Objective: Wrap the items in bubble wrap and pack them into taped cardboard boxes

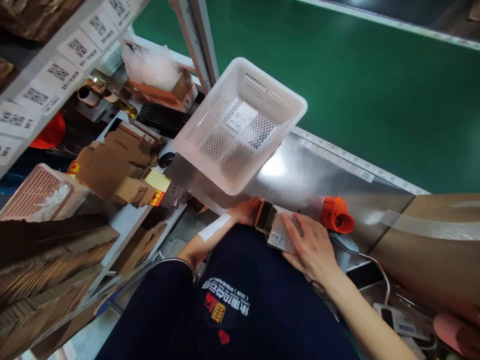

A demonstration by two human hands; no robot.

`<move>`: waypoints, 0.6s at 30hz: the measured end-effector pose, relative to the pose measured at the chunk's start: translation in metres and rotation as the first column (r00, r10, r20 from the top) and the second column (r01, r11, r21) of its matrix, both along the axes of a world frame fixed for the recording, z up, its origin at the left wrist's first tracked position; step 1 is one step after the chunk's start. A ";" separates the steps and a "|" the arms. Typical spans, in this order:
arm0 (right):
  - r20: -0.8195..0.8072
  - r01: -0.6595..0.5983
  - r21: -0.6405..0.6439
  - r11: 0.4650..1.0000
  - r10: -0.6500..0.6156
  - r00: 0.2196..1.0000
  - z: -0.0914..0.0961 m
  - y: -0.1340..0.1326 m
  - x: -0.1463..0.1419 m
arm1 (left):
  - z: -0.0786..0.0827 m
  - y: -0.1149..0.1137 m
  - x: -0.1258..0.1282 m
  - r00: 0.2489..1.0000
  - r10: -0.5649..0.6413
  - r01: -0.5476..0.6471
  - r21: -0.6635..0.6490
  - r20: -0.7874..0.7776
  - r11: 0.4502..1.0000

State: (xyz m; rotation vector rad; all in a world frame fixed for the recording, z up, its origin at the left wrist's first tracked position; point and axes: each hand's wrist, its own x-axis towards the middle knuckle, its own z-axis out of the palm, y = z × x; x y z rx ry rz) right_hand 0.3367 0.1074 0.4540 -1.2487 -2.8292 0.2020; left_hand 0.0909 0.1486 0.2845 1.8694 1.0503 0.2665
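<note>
My left hand (245, 211) grips the end of a small brown box (264, 217) at the near edge of the steel table (300, 175). Pressed against that box is a clear-wrapped packet (282, 234) with a label, and my right hand (313, 247) lies over it with fingers closed round it. A white strip is stuck on my left wrist. A white perforated plastic basket (240, 125) stands tilted on the table just beyond my hands, with a label inside it.
An orange tape dispenser (336, 215) sits right of my hands. A taped cardboard carton (431, 240) is at the right. The green conveyor belt (356, 75) runs behind. Flat cardboard boxes (112, 165), a keyboard (163, 119) and labelled shelves stand at the left.
</note>
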 end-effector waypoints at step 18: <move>0.032 0.016 0.009 1.000 -0.016 0.999 0.001 -0.003 -0.005 | -0.008 -0.003 0.000 1.000 0.006 -0.007 0.021 0.020 1.000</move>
